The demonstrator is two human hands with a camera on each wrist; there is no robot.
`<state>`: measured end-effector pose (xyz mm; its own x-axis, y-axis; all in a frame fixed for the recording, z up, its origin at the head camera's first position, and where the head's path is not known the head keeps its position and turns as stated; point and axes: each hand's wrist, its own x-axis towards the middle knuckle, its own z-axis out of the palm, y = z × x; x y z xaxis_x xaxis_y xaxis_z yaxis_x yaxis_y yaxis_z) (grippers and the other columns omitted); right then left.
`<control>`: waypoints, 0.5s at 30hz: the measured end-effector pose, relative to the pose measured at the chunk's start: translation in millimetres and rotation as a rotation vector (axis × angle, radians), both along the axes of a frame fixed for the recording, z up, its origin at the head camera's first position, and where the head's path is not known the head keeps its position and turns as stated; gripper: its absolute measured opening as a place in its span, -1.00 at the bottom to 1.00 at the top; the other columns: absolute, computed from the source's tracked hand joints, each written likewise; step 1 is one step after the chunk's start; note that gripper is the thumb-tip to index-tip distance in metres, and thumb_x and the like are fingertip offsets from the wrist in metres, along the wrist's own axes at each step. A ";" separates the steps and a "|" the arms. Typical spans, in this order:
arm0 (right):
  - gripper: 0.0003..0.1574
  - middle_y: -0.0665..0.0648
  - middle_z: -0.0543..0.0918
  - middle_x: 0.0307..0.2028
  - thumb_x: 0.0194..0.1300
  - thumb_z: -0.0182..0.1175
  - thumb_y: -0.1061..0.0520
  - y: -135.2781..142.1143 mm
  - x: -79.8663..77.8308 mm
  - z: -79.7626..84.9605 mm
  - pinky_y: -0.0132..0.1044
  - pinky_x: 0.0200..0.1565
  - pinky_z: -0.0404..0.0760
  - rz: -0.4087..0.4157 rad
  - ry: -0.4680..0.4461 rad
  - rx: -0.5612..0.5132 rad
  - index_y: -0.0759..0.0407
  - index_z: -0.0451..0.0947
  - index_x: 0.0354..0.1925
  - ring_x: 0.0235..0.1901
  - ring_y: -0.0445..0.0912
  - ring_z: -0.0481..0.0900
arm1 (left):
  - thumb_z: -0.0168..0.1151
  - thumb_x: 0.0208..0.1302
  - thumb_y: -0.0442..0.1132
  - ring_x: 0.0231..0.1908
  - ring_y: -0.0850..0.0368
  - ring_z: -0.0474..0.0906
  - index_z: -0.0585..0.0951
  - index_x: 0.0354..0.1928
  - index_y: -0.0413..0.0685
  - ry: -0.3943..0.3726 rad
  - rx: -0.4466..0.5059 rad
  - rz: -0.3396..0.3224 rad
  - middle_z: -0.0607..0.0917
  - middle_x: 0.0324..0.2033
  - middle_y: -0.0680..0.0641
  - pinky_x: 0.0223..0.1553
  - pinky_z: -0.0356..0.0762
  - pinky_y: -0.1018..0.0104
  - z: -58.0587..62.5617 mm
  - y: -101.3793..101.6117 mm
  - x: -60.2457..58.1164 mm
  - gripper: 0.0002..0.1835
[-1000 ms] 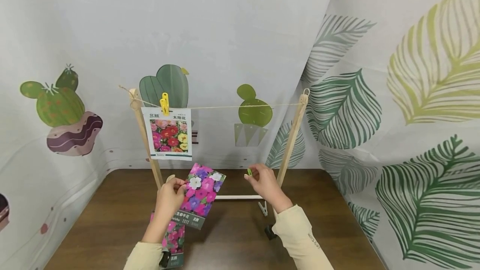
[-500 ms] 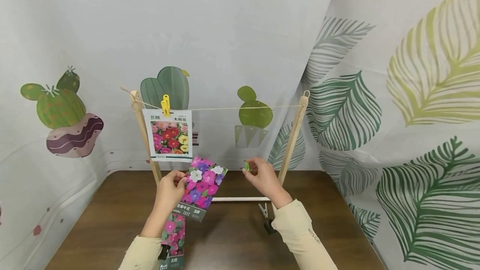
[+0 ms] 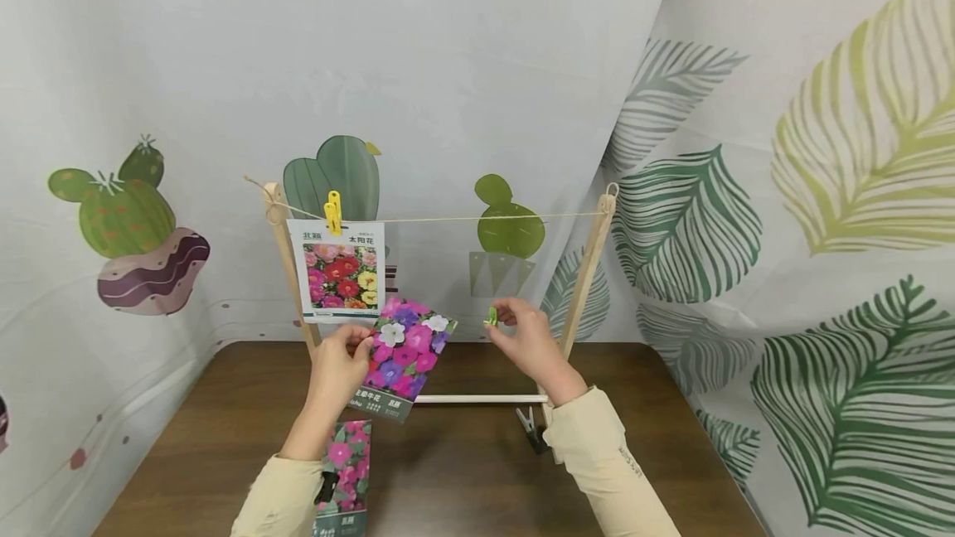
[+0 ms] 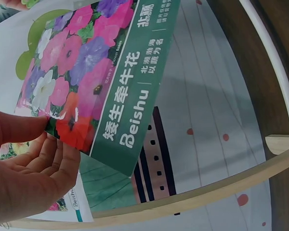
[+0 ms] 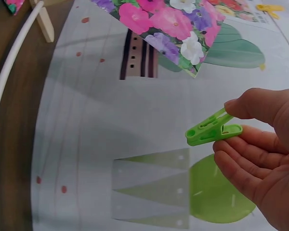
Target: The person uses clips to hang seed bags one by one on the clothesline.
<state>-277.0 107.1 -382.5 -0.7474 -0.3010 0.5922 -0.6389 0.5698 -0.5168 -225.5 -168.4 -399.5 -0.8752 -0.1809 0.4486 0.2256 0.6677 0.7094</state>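
Note:
My left hand [image 3: 341, 363] pinches a flower seed packet [image 3: 403, 359] by its left edge, between thumb and fingers. The packet shows pink, purple and white blooms over a dark green band, and it tilts in the air below the string. In the left wrist view the thumb [image 4: 19, 126] lies on the packet's front. My right hand [image 3: 531, 346] holds a small green clothespin [image 5: 212, 129] by its handles, to the right of the packet and below the string [image 3: 448, 218]. A white seed packet [image 3: 343, 272] hangs from the string's left end under a yellow clothespin [image 3: 332, 214].
Wooden posts [image 3: 585, 280] carry the string, with a white rod [image 3: 477, 399] low between them. Another pink-flowered packet [image 3: 349, 471] lies on the brown table [image 3: 448, 479] near the left forearm. A black clamp [image 3: 535, 437] sits by the right post's foot. A printed curtain hangs behind.
Both hands have risen a little toward the string, bringing the flower packet and the green clothespin up with them. More of the packet on the table now shows.

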 end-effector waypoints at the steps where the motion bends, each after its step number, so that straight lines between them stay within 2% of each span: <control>1: -0.69 0.18 0.63 -0.30 0.13 0.36 0.29 0.2 0.1 2.3 -0.18 -0.17 0.62 0.002 0.009 -0.002 0.36 0.54 -0.15 -0.27 0.03 0.63 | 0.19 0.26 -0.42 -0.46 0.01 0.56 0.62 -0.30 -0.32 0.007 0.000 -0.002 0.68 -0.46 -0.19 -0.42 0.46 0.22 1.2 0.1 -0.3 -0.93; 10: -0.68 0.20 0.64 -0.30 0.11 0.37 0.30 0.6 -1.2 17.6 -0.18 -0.18 0.63 0.009 0.083 -0.003 0.36 0.54 -0.15 -0.28 0.07 0.65 | 0.18 0.30 -0.39 -0.46 0.02 0.55 0.62 -0.27 -0.29 0.002 0.031 -0.016 0.67 -0.45 -0.16 -0.39 0.44 0.23 10.4 0.9 -3.9 -0.91; 15: -0.66 0.18 0.64 -0.30 0.11 0.37 0.27 -0.3 -3.0 22.4 -0.19 -0.17 0.62 0.011 0.117 0.014 0.34 0.54 -0.13 -0.28 0.01 0.63 | 0.17 0.33 -0.36 -0.40 -0.02 0.57 0.61 -0.23 -0.29 -0.005 0.057 -0.018 0.66 -0.41 -0.18 -0.33 0.47 0.20 16.6 2.2 -6.4 -0.89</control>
